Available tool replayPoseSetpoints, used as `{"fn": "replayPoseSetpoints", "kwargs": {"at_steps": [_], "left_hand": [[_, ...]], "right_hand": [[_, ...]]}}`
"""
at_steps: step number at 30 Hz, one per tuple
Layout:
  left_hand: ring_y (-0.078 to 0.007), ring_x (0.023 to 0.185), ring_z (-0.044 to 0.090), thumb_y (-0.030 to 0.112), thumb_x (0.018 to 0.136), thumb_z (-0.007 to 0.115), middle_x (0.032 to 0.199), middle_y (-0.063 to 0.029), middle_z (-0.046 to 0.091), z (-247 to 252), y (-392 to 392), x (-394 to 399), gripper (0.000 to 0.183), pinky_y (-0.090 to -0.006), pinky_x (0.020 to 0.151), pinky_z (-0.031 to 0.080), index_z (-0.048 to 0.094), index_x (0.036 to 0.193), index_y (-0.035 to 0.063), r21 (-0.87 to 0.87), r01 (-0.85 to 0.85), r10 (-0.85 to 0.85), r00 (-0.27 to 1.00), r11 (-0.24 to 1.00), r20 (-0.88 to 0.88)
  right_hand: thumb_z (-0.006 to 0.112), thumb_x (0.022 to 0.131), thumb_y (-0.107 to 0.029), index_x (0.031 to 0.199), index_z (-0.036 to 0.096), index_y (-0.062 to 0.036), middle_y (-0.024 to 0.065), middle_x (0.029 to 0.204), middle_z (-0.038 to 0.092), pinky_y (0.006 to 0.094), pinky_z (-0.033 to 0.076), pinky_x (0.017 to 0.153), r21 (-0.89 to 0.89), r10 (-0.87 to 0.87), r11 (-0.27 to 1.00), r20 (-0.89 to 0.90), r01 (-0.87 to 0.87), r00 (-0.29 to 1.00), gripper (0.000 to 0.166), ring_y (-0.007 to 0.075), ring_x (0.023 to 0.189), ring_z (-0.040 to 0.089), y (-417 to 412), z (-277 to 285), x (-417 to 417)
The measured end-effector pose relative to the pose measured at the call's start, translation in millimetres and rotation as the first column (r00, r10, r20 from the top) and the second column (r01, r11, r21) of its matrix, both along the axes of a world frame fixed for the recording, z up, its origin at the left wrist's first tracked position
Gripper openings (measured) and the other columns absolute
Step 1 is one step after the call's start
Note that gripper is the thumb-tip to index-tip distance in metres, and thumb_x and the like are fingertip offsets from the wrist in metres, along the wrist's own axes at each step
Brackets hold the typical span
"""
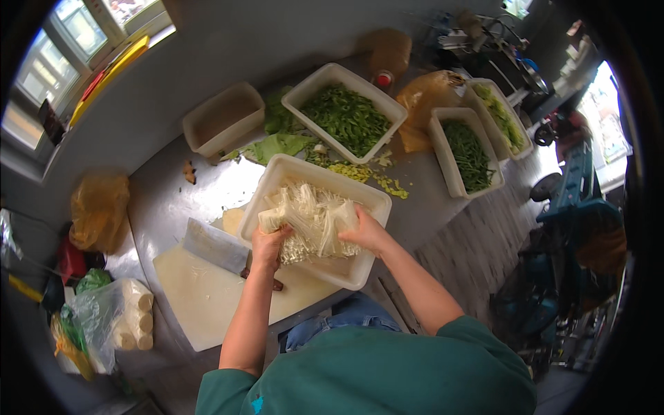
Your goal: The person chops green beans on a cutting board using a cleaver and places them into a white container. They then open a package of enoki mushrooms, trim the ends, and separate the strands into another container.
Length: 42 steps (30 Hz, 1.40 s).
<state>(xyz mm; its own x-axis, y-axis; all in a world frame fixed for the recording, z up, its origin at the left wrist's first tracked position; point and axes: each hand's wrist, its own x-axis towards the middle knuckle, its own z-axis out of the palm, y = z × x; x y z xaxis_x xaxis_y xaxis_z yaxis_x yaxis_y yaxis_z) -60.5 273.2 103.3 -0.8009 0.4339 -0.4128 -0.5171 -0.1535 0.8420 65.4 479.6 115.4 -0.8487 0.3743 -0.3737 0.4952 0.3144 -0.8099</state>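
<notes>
In front of me a white plastic bin (381,207) holds a loose pile of thin pale strands, apparently enoki mushrooms (311,223). My left hand (267,248) grips a clump at the bin's left side. At the right side, my right hand (367,232) has its fingers around another clump. The bin overlaps the far right part of a white cutting board (202,303). A cleaver (215,246) lies on that board, its wide blade pointing up and left. My left wrist hides part of its brown handle (276,285).
Beyond are a bin of cut leafy greens (342,116), a plain bin (223,122), and vegetable scraps (353,172). Bins of green beans or stems (468,155) and yellow-green vegetables (500,116) stand right, beside an orange bag (428,106). Bagged pale cylinders (136,316) lie left.
</notes>
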Motion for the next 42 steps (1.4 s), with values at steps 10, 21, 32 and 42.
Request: {"fn": "replayPoseSetpoints", "kwargs": {"at_steps": [10,21,32,42], "left_hand": [[-0.015,0.083,0.06,0.002,0.076,0.069,0.092,-0.0041,0.062,-8,15,7,0.027,-0.0285,0.072,0.049,0.06,0.102,0.0029,-0.008,-0.053,0.052,0.995,0.999,-0.08],[-0.0179,0.086,0.059,0.013,0.083,0.067,0.099,-0.0058,0.059,-13,16,14,0.036,-0.0319,0.075,0.05,0.051,0.114,0.0043,0.171,-0.045,0.032,0.996,0.984,0.08],[-0.0195,0.091,0.059,0.006,0.069,0.075,0.104,-0.0071,0.058,-6,7,29,0.054,-0.0318,0.076,0.05,0.05,0.117,0.0045,0.254,0.106,-0.112,0.994,0.961,0.007],[-0.0174,0.089,0.06,0.022,0.078,0.074,0.1,-0.0059,0.061,-12,0,14,0.045,-0.0315,0.077,0.051,0.054,0.113,0.0032,0.138,0.037,-0.037,0.999,0.99,-0.002]], "right_hand": [[0.076,0.076,-0.031,0.107,0.059,-0.0012,0.0039,0.097,0.062,0.0277,0.047,0.078,-0.441,0.158,0.872,-0.161,-0.214,0.974,0.046,0.0115,0.089,0.058,-15,0,-60],[0.06,0.086,-0.027,0.106,0.061,-0.0044,0.0119,0.098,0.066,0.0342,0.047,0.079,-0.197,0.06,0.972,-0.318,-0.128,0.946,0.031,0.0201,0.09,0.061,-28,-34,-65],[0.071,0.074,-0.014,0.097,0.065,-0.0003,0.0118,0.087,0.068,0.0321,0.049,0.074,-0.428,-0.025,0.901,-0.22,-0.074,0.975,0.028,0.0181,0.081,0.064,-34,-29,-63],[0.067,0.079,-0.025,0.126,0.045,0.0009,0.0188,0.113,0.059,0.0336,0.046,0.087,-0.187,0.183,0.954,-0.253,-0.234,0.95,0.058,0.0227,0.102,0.059,-38,-1,-69]]}}
